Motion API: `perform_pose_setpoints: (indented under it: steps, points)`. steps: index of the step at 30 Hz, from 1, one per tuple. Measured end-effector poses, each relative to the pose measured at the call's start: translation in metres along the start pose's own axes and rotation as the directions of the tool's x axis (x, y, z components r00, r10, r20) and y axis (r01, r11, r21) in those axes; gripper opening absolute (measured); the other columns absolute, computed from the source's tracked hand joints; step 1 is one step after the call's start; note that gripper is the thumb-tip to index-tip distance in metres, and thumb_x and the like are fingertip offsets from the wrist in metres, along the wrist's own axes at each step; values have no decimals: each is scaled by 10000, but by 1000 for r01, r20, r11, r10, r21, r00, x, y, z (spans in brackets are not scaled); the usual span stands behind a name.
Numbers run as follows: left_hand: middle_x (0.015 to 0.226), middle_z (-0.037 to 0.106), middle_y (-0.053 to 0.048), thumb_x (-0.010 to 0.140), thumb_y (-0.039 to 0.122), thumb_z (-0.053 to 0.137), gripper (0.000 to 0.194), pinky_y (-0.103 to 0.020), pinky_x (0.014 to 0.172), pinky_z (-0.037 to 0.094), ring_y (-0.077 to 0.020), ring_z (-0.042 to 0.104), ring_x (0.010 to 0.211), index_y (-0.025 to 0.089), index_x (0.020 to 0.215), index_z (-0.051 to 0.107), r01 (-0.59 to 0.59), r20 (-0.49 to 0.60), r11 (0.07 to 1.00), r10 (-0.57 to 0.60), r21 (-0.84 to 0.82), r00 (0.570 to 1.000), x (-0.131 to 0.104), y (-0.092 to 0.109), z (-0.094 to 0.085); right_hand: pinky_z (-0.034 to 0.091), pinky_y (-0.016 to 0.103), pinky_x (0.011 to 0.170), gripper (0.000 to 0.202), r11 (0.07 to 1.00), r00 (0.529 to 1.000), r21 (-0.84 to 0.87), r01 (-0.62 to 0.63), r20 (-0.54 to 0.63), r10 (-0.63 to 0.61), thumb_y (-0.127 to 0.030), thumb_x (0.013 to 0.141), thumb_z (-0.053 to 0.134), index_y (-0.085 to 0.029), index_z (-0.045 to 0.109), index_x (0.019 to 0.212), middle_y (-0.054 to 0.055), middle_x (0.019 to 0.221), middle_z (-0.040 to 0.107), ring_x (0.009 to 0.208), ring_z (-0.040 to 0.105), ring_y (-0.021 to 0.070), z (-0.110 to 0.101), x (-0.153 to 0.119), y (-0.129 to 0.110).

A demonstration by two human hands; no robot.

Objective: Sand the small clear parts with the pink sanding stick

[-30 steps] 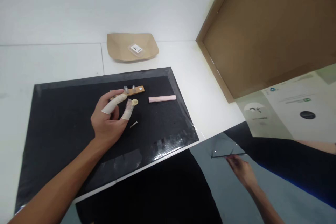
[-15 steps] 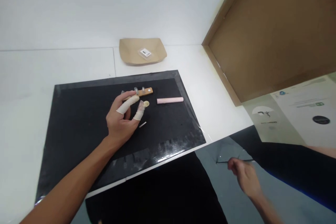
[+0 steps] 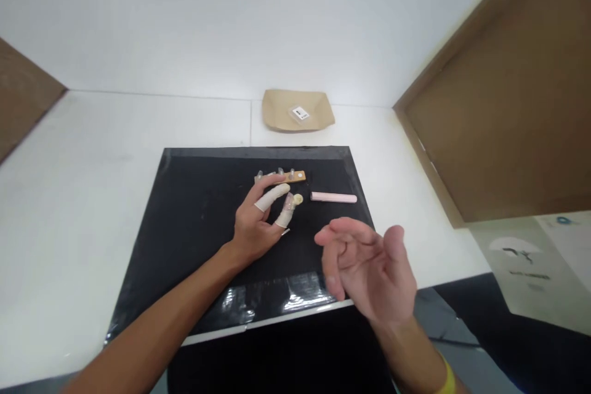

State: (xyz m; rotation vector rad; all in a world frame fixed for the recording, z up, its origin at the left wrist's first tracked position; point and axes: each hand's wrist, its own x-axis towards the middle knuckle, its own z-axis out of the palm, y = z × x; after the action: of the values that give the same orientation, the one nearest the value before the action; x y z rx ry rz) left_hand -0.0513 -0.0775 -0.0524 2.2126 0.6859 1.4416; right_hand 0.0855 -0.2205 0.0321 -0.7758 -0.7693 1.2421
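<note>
My left hand (image 3: pixel 258 221) rests on the black mat (image 3: pixel 194 197), fingers apart. Off-white finger cots cover its thumb and one finger. A bare fingertip touches a narrow wooden strip (image 3: pixel 295 176), which carries several small clear upright pieces. Against the covered thumb lies a small clear piece (image 3: pixel 289 202), beside a round cream-coloured end (image 3: pixel 298 199). A thin, short light-coloured stick (image 3: pixel 285 232) lies just by the thumb's base. My right hand (image 3: pixel 369 265) hovers over the mat's front right corner, palm up, loosely curled and holding nothing visible.
A pink rod (image 3: pixel 333 197) lies on the mat's right side. Behind the mat stands a brown paper tray (image 3: pixel 277 112) with a small labelled packet (image 3: pixel 300 113) in it. A brown panel (image 3: pixel 508 117) rises on the right, and another brown panel (image 3: pixel 23 92) at left.
My right hand has come up from beyond the table's right front edge to above the mat, palm turned up. The view has shifted left; my left hand keeps its place at the wooden strip.
</note>
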Motion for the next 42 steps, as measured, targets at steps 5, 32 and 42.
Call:
perform_pose_setpoints:
  steps: [5,32,42]
  points:
    - [1300,748,-108,976,169,702,224,-436,1045,643,-216,756,1147,218,1194,696,54,-1,998,-54,-18,999,-2,0,0,388,208,323,541,970,996,230,-81,59,69,-651,1065,401,-317,802,1208,88,1044,815,585,627,161,19,14,25]
    - [1311,711,-150,924,116,760,325,-474,1102,617,-247,726,1242,192,1223,656,-36,12,997,37,-61,999,1,2,-2,485,606,1120,351,-323,972,-921,218,235,-13,-275,1047,605,-123,650,1359,190,1468,617,1340,558,386,-122,49,19]
    - [1292,714,-192,900,104,782,340,-426,1099,611,-249,731,1231,140,1220,673,-61,-9,994,61,-89,998,-1,0,0,544,457,1002,173,-249,907,-884,396,419,-42,-153,1049,612,-117,672,1207,136,1207,747,1093,666,274,-112,54,0]
